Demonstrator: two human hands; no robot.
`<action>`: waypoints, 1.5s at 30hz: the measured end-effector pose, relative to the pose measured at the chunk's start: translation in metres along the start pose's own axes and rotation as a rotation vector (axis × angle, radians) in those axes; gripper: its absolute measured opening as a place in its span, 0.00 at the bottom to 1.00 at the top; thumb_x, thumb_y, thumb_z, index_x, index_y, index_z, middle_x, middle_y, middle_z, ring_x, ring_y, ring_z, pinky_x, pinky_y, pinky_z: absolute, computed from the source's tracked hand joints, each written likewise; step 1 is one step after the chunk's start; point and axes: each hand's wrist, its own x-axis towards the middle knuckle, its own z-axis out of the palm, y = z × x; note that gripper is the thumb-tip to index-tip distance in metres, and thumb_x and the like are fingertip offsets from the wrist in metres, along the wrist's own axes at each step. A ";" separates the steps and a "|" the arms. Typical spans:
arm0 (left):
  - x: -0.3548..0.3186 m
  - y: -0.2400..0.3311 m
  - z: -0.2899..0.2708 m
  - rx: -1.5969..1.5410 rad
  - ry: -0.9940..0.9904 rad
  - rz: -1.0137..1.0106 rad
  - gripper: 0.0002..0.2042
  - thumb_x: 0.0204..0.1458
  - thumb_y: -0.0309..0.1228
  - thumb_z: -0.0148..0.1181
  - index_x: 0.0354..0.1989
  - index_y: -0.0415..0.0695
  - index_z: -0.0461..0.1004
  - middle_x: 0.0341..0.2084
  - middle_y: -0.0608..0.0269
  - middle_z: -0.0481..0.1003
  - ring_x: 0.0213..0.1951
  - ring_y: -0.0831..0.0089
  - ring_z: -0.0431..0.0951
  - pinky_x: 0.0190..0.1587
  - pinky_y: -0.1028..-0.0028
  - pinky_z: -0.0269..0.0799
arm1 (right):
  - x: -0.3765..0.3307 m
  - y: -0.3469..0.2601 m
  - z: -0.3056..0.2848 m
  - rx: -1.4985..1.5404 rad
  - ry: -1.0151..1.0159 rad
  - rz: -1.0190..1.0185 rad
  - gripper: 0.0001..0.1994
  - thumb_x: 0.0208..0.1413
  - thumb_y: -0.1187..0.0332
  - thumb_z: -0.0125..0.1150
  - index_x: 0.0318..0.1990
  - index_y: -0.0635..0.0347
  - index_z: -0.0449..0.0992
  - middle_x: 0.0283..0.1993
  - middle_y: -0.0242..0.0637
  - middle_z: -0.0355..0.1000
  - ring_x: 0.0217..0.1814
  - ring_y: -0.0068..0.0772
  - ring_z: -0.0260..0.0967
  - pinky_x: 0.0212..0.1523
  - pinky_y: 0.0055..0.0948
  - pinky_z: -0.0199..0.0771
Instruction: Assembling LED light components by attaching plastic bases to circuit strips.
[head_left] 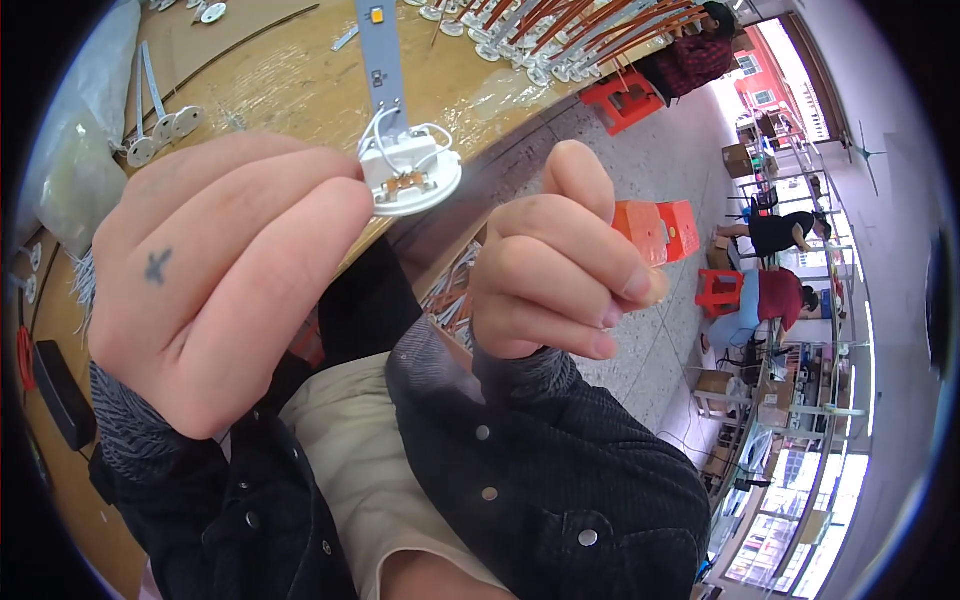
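Observation:
My left hand is closed at the left, its fingertips gripping the edge of a white round lamp base. From that base a narrow grey LED strip with a small yellow chip runs upward. Thin white wires loop between the base and the strip, and a small brown component sits in the base. To the right, apart from the base, my right hand is closed with its fingers curled inward. Whatever its fingers hold, if anything, is hidden.
Many lamp bases with upright strips crowd the far side of the wooden table. A few more strips and plastic bags lie at the left, near a black adapter. Red stools and seated people are to the right.

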 end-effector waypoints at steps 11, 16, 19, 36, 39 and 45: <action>0.000 0.000 0.002 -0.006 0.024 0.013 0.14 0.35 0.13 0.70 0.33 0.33 0.77 0.28 0.51 0.79 0.32 0.58 0.82 0.37 0.68 0.79 | -0.001 0.000 -0.006 -0.001 -0.085 -0.017 0.19 0.57 0.81 0.62 0.37 0.51 0.55 0.33 0.30 0.68 0.32 0.24 0.64 0.27 0.18 0.78; 0.000 -0.002 0.002 -0.015 0.011 0.029 0.13 0.36 0.12 0.70 0.32 0.32 0.77 0.27 0.51 0.79 0.32 0.58 0.82 0.37 0.68 0.79 | 0.003 0.002 -0.014 0.095 -0.228 0.070 0.21 0.55 0.80 0.67 0.38 0.53 0.55 0.32 0.33 0.73 0.32 0.26 0.66 0.26 0.19 0.81; 0.001 -0.002 -0.001 0.006 0.020 0.033 0.13 0.37 0.12 0.70 0.32 0.32 0.77 0.27 0.51 0.79 0.32 0.57 0.82 0.36 0.69 0.80 | 0.005 0.004 -0.013 0.139 -0.271 0.119 0.22 0.54 0.79 0.68 0.39 0.54 0.55 0.31 0.36 0.74 0.31 0.28 0.67 0.24 0.21 0.81; 0.004 -0.004 0.000 -0.030 0.007 0.066 0.11 0.40 0.11 0.70 0.33 0.30 0.77 0.27 0.50 0.79 0.32 0.57 0.83 0.36 0.68 0.81 | 0.002 0.006 -0.005 -0.008 -0.161 0.024 0.14 0.62 0.82 0.55 0.38 0.53 0.56 0.26 0.39 0.74 0.27 0.31 0.67 0.18 0.22 0.77; 0.005 -0.006 -0.001 -0.016 0.010 0.068 0.11 0.40 0.11 0.70 0.33 0.30 0.77 0.27 0.50 0.79 0.31 0.57 0.83 0.36 0.68 0.81 | 0.003 0.001 -0.008 -0.052 -0.196 0.071 0.13 0.64 0.82 0.52 0.38 0.54 0.56 0.25 0.39 0.74 0.27 0.32 0.67 0.19 0.23 0.77; -0.002 -0.005 0.003 0.005 0.029 0.079 0.11 0.39 0.11 0.71 0.32 0.30 0.76 0.26 0.50 0.79 0.30 0.57 0.82 0.35 0.68 0.81 | -0.001 0.000 -0.010 -0.045 -0.164 0.066 0.12 0.64 0.81 0.52 0.37 0.55 0.55 0.26 0.39 0.74 0.26 0.30 0.67 0.19 0.23 0.78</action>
